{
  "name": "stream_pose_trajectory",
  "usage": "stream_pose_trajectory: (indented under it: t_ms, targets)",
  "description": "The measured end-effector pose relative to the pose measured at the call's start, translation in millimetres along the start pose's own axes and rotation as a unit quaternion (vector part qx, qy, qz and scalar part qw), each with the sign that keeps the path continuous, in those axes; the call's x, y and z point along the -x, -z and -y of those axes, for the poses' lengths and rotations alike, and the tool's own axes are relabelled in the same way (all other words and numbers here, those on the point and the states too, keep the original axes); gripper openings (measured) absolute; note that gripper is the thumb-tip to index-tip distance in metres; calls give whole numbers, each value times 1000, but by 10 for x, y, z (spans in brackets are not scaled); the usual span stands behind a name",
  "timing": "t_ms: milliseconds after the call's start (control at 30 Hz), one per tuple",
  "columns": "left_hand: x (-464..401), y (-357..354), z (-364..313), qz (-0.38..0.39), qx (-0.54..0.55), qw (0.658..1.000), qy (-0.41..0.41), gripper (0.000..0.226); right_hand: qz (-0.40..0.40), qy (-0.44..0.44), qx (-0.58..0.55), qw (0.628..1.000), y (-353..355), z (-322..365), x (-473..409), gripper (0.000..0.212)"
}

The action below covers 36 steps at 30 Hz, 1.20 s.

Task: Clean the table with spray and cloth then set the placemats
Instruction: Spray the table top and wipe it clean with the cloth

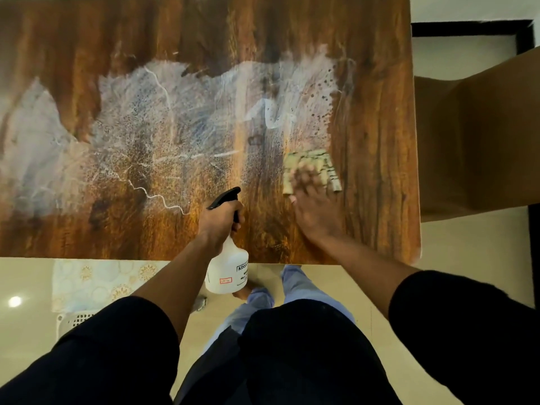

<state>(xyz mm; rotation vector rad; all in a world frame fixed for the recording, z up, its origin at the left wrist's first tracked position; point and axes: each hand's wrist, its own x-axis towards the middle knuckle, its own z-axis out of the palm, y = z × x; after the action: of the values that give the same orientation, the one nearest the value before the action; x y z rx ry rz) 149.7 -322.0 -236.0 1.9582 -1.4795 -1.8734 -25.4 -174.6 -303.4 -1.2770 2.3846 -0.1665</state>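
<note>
A brown wood-grain table fills the upper view, with wide whitish wet smears and droplets across its middle. My left hand grips a white spray bottle with a black trigger head, held over the table's near edge. My right hand lies flat, fingers spread and blurred, pressing a pale yellowish patterned cloth onto the right part of the table. A pale placemat with gold round patterns lies low at the left, below the table edge.
A brown chair stands against the table's right edge. A white perforated basket sits under the placemat at lower left. Cream floor tiles and my legs are below the near table edge.
</note>
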Motion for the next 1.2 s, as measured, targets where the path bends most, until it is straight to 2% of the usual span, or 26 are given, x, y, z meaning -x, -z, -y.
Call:
stream_pose_trajectory:
  t_ms: [100, 167, 200, 367, 467, 533, 600, 667, 767, 900, 967, 1067, 1133, 1200]
  targets:
    - [-2, -20, -41, 21, 7, 1000, 9, 9, 36, 174, 45, 983, -33, -118, 81, 63]
    - [0, -29, -68, 43, 6, 999, 23, 10, 52, 212, 64, 974, 56, -387, -38, 64]
    - [0, -35, -81, 49, 5, 998, 28, 10, 51, 197, 63, 977, 134, -530, -130, 64]
    - [-7, -122, -126, 48, 24, 998, 27, 11, -4, -26, 6, 1000, 532, -951, -597, 64]
    - [7, -178, -156, 16, 37, 999, 19, 9, -20, -100, 1, 995, 495, -695, -708, 66]
    - [13, -189, -162, -4, 41, 999, 18, 10, -24, -97, -7, 995, 390, -392, -658, 68]
    - [7, -173, -155, -25, 46, 998, 18, 10, -7, -23, -4, 1000, 267, -76, -512, 66]
    - [6, -151, -153, -41, 55, 998, 12, 9, 12, 86, 2, 996, 127, 241, -308, 62]
    - [11, -74, -134, -67, 77, 995, 20, 9, 55, 234, 31, 970, -126, 593, -33, 63]
    - [6, 108, -76, -80, 71, 994, 33, 13, 75, 309, 71, 946, -147, 506, -108, 62]
    - [0, 194, -50, -82, 71, 993, 36, 12, 77, 262, 56, 960, -13, 344, -270, 61]
    - [-11, 287, -19, -82, 78, 993, 39, 9, 28, 83, 23, 996, 180, 134, -557, 63]
    - [-37, 359, 12, -86, 83, 992, 38, 8, 4, 3, 7, 1000, 227, 125, -683, 64]
    - [-69, 446, 31, -94, 91, 991, 36, 8, -12, -32, -9, 999, 204, 267, -717, 65]
